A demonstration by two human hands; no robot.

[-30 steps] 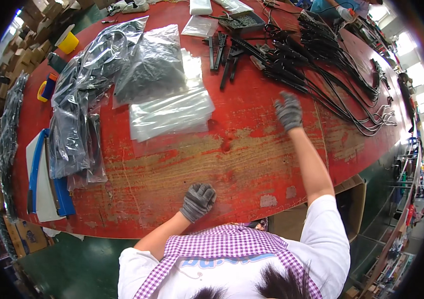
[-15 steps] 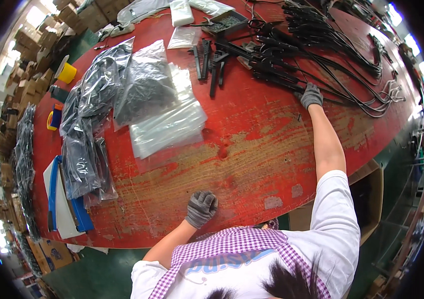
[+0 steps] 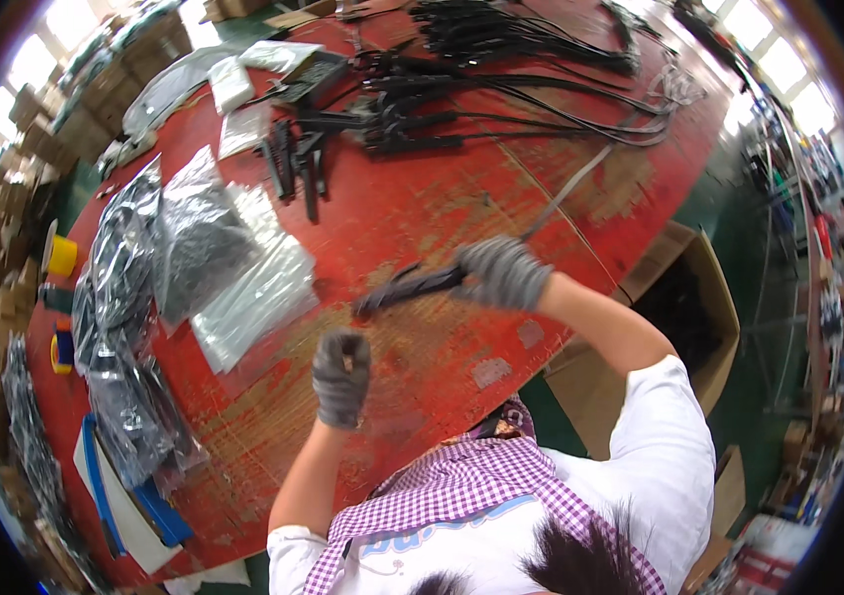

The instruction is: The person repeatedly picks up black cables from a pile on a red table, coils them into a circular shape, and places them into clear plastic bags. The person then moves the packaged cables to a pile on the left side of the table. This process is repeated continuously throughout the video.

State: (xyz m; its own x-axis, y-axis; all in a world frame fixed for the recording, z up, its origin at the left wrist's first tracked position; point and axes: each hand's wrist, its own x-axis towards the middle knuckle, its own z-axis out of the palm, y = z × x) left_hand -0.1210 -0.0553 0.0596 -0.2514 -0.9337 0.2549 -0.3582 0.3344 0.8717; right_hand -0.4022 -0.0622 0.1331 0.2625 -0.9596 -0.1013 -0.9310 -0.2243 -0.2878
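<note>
My right hand (image 3: 503, 272), in a grey glove, is shut on a black cable plug (image 3: 402, 289) and holds it over the middle of the red table (image 3: 412, 208); its grey cable (image 3: 580, 178) trails back toward the far right. My left hand (image 3: 341, 375), also gloved, is closed just below the plug's tip, with something small and brown between its fingers; I cannot tell what it is. A heap of black cables (image 3: 501, 69) lies at the far side of the table.
Clear plastic bags (image 3: 253, 288) and bagged black cables (image 3: 124, 297) lie left of my hands. Several loose black plugs (image 3: 295, 159) sit further back. An open cardboard box (image 3: 675, 307) stands on the floor to the right. Stacked cartons (image 3: 5, 178) line the left.
My right hand has come back from the cable heap at the far right, bringing one plug and its cable to the middle. My left hand has lifted a little toward it.
</note>
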